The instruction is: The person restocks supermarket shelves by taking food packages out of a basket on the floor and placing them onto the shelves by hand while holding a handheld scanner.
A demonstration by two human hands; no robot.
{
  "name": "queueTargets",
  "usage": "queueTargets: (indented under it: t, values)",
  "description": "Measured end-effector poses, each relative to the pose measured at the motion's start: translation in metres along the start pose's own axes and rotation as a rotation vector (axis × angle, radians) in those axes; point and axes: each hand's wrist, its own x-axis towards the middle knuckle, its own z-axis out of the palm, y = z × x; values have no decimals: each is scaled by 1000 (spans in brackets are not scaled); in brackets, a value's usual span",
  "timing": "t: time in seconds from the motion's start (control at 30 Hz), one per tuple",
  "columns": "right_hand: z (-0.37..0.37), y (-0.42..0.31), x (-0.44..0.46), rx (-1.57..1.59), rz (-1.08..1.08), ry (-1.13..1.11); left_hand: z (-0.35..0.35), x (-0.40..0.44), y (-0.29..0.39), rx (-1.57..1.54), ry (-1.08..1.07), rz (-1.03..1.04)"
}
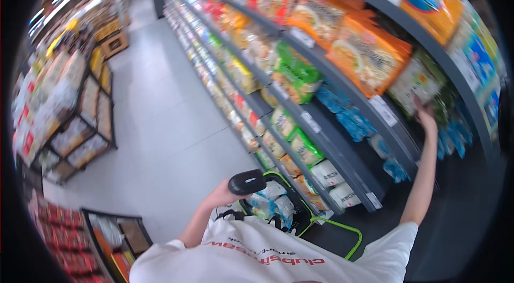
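My right hand point(426, 114) reaches into a shelf on the right, its fingers on the lower edge of a green-and-white plastic bag point(416, 84). The fingers look bent over the bag's front, though this spot is blurred. Low in front of my body, my left hand point(222, 195) is closed around a black rounded handheld device point(247, 182). Beside that hand stands a black shopping basket point(303, 207) with a green rim and a raised green handle point(357, 235). Several blue-and-white packets point(284, 207) lie in the basket.
Large orange food bags point(369, 53) stand left of the green bag. Blue packets point(348, 114) sit nearby on a lower shelf. Grey shelf edges point(342, 77) with price tags run along the aisle. Across the tiled floor point(166, 117) is a display stand point(75, 117) of bagged goods.
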Motion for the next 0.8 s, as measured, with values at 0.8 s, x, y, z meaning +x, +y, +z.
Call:
queueTargets:
  t: [0.8]
  values:
    - [181, -39, -384, 556, 284, -683, 56, -78, -23, 37, 282, -26]
